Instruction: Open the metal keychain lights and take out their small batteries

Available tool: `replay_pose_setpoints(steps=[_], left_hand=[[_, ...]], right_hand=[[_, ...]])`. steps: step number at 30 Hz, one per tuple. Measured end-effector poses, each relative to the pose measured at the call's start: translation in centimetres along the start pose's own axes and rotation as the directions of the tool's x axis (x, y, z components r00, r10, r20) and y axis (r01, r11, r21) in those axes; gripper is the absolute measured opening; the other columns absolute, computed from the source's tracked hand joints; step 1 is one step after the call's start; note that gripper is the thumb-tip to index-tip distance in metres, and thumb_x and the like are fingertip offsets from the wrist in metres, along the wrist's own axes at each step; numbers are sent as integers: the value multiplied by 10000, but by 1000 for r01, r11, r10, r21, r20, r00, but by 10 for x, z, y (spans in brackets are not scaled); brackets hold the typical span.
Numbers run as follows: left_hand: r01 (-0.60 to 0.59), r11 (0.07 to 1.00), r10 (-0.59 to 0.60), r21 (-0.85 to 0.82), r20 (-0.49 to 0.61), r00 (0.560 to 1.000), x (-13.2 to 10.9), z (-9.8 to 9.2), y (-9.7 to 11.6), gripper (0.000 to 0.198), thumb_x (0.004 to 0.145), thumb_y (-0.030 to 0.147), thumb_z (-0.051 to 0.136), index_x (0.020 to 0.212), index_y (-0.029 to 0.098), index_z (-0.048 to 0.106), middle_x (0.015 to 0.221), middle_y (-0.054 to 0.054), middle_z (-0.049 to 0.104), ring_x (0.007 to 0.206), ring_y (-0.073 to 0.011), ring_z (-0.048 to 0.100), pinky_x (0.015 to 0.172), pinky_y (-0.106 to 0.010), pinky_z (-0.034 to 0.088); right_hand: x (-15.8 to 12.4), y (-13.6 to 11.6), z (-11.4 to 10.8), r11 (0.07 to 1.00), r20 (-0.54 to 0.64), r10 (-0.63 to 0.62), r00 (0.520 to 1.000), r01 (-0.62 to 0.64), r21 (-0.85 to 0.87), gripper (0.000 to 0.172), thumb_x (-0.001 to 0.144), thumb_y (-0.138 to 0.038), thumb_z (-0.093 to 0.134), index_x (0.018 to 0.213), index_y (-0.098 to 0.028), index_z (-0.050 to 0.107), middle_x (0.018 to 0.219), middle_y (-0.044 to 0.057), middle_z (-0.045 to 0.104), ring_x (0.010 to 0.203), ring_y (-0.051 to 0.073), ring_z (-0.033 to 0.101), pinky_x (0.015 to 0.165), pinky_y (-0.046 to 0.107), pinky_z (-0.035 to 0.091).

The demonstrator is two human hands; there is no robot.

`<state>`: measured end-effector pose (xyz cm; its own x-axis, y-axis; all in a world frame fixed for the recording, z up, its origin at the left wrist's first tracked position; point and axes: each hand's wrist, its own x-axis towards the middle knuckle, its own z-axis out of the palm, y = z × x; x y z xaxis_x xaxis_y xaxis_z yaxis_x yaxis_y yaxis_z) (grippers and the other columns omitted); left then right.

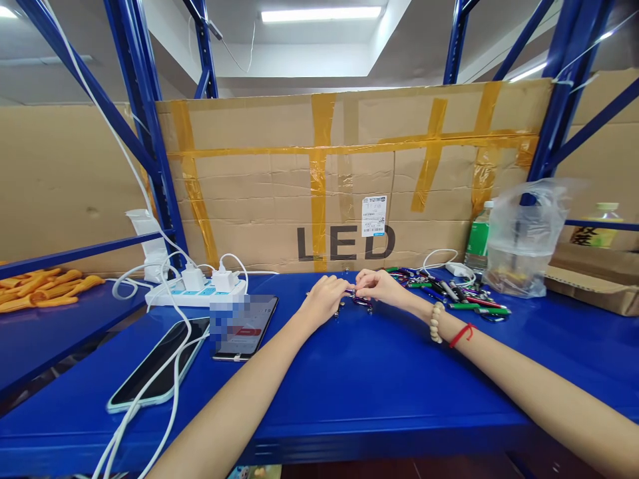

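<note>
My left hand [325, 297] and my right hand [380, 286] meet over the middle of the blue shelf, their fingertips almost touching. Both are closed in a pinch around something small between them, too tiny and too covered by fingers to name. Just below the fingertips lies a small cluster of dark, shiny pieces [362, 302], some purplish and some metallic. Beside my right hand, a loose pile of slender, pen-like pieces [456, 295] in green, black, silver, red and purple spreads to the right, partly behind my wrist.
Left of my hands lie a tablet-like device [249, 326] and a phone [162, 366] crossed by white cables. Behind them sits a power strip [170, 295]. A cardboard sheet [259, 199] closes the back. At right stand a bottle [479, 236], a plastic bag [522, 239] and a cardboard box [594, 283].
</note>
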<state>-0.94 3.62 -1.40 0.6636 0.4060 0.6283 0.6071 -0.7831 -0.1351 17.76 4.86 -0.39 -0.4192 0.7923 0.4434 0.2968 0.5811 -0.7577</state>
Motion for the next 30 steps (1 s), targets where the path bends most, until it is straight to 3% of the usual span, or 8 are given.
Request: replay_pose_setpoints(steps=[8, 16, 25, 30], left_hand=[[-86, 996, 87, 29, -34, 996, -1, 0, -1, 246, 892, 207, 287, 957, 169, 521, 854, -28, 599, 761, -145, 471, 685, -273, 339], [-59, 998, 61, 36, -47, 997, 0, -1, -3, 230, 884, 190, 303, 944, 158, 522, 843, -35, 598, 750, -149, 471, 682, -273, 336], [-54, 999, 54, -1, -2, 999, -1, -5, -2, 226, 885, 196, 302, 941, 163, 518, 873, -40, 600, 760, -148, 476, 696, -275, 331], [-54, 998, 54, -17, -39, 998, -1, -5, -2, 229, 887, 210, 301, 953, 161, 515, 900, -39, 608, 774, -147, 480, 707, -274, 335]], right_hand=[[-2, 0, 1, 1000, 38, 1, 999, -1, 8, 259, 569, -380, 688, 552, -131, 621, 719, -8, 474, 439, 25, 402, 384, 197, 326], [-3, -3, 4, 1000, 21, -15, 1000, 16, -19, 283, 615, -386, 659, 526, -132, 573, 718, 2, 494, 476, 43, 427, 425, 209, 360], [-7, -10, 10, 998, 56, 67, 996, -68, 19, 325, 626, -436, 637, 573, -123, 566, 695, 3, 503, 436, 41, 418, 409, 214, 350], [-9, -16, 10, 992, 81, 115, 990, -119, 44, 319, 651, -433, 610, 580, -126, 555, 572, -21, 478, 447, 50, 392, 423, 204, 321]])
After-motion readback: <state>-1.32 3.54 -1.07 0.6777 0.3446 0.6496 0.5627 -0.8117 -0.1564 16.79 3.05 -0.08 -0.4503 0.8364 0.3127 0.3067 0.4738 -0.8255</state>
